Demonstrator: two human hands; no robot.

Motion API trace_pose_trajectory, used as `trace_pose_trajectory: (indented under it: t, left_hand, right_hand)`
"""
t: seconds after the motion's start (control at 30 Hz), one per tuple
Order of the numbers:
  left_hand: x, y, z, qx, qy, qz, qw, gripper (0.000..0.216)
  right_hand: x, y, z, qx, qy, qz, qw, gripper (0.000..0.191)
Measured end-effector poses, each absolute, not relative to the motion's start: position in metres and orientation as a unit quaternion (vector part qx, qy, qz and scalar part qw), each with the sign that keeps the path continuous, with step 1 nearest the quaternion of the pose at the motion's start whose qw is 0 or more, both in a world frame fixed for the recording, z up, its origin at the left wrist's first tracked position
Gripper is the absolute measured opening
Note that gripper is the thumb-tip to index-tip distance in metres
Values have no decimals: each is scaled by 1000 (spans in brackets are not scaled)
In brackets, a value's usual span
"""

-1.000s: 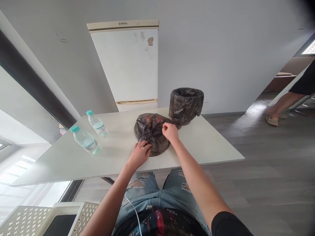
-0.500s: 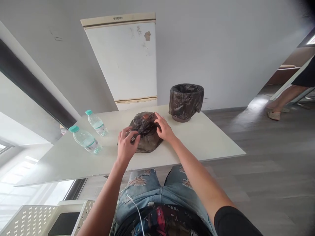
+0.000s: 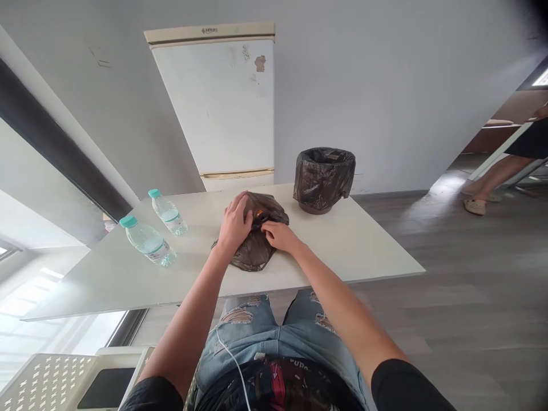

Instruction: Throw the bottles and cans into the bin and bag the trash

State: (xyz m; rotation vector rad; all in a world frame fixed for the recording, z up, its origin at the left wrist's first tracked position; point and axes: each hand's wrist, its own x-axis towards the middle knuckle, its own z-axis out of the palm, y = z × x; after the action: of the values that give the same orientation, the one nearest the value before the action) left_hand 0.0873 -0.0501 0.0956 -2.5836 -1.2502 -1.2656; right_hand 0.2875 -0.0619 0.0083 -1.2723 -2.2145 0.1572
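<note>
A dark, see-through plastic garbage bag (image 3: pixel 252 254) lies bunched on the white table in front of me, with something orange showing through its upper part. My left hand (image 3: pixel 235 224) is on the bag's left side, its fingers curled over the gathered plastic and the thumb toward the middle. From the right, my right hand (image 3: pixel 279 236) pinches the plastic near the bag's centre, thumb and fingers together. What the bag contains is mostly hidden.
A small bin (image 3: pixel 324 180) lined with a dark bag stands behind, to the right. Two water bottles (image 3: pixel 148 242) with teal caps lie at the left of the table (image 3: pixel 363 251). A fridge (image 3: pixel 231 108) stands beyond. Another person's legs (image 3: pixel 499 180) show far right.
My left hand has moved up and right over the bag, and my right hand has come down to its middle. The bag's gathered plastic has been spread and reshaped.
</note>
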Motion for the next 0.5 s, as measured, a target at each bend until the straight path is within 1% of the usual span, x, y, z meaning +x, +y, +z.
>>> trace_pose_trajectory:
  t: [0.13,0.2,0.27,0.33,0.43,0.5]
  left_hand:
    - [88,-60,111,-823,-372,-429,10,58]
    - [87,-61,110,-824,-368,-430,10,63]
    - [87,-59,107,-829,-363,-426,7,68]
    - [86,-58,104,-835,-356,-420,3,73]
    - [86,-58,99,-838,-348,-421,-5,75]
    - [87,-60,96,-835,-346,-427,-12,75]
  right_hand:
    - [291,-67,17,-472,-849,92,220,27]
    - [290,-69,18,-482,-844,88,220,24]
    - [289,-68,16,-516,-818,64,246,24]
    - [287,-65,14,-555,-778,27,292,26]
    - [288,-60,11,-583,-726,-48,360,40]
    - [290,-58,11,-593,-698,-100,389,49]
